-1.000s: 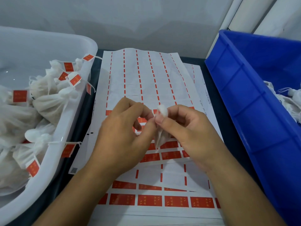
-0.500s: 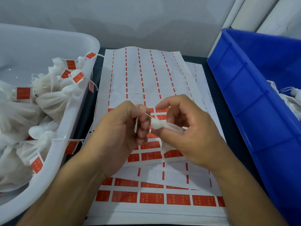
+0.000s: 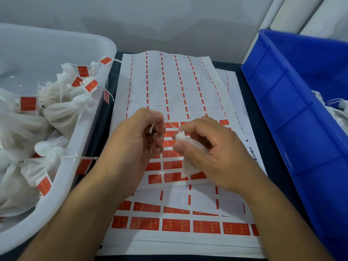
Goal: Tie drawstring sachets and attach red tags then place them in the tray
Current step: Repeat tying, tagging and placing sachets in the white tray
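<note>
Above the sticker sheet (image 3: 175,87), the right hand (image 3: 212,147) pinches the gathered neck of a white sachet (image 3: 190,147), its body hanging under the palm. The left hand (image 3: 135,144), just left of it, has its fingers curled around the drawstring (image 3: 170,124), stretched between the two. The white tray (image 3: 56,185) of tagged sachets sits left of the sheet.

You are at a small packing workstation: a dark desk (image 3: 278,117) against a plain grey wall (image 3: 169,21), stacked white sheets of red peel-off tags (image 3: 175,226), a translucent white plastic tray (image 3: 62,187) heaped with tagged white fabric sachets (image 3: 62,113), and a blue plastic crate (image 3: 293,117) of untagged ones.
</note>
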Tool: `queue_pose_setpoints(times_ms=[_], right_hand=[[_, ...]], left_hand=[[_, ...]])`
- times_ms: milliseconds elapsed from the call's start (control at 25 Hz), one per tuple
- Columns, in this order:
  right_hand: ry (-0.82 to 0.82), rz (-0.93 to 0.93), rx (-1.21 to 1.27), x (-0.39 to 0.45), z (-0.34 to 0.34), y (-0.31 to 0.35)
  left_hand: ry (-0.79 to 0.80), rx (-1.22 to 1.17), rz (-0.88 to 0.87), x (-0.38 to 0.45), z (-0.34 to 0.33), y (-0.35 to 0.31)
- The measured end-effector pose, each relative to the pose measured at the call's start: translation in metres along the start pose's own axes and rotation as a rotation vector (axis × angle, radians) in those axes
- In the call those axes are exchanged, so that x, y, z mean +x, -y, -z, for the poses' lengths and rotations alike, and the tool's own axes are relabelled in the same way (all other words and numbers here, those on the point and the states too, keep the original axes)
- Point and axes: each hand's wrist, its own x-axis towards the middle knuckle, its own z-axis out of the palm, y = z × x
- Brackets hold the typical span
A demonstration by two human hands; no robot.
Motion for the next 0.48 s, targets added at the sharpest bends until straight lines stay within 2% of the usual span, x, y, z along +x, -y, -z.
queue_pose_setpoints(times_ms=[120, 280, 320, 400, 480], right_hand=[[-0.034, -0.015, 0.001, 0.0005, 0.0029, -0.0019], [-0.033, -0.013, 0.005, 0.0008, -0.0001, 0.0006], [-0.06, -0.019, 0.015, 0.0012, -0.0006, 0.0006], [-0.144, -0.067, 0.046, 0.0011, -0.0013, 0.0], [-0.258, -0.135, 0.085, 0.0009, -0.0018, -0.0021]], left_hand=[[-0.022, -0.084, 0.012, 0.0011, 0.0012, 0.0026], [0.078, -0.25, -0.023, -0.0014, 0.0008, 0.0003], [0.045, -0.187, -0.037, 0.0007, 0.0009, 0.0004], [-0.122, 0.089, -0.103, 0.0056, 0.0017, 0.0024], [-0.241, 0.371, -0.235, 0.0026, 0.0047, 0.005]])
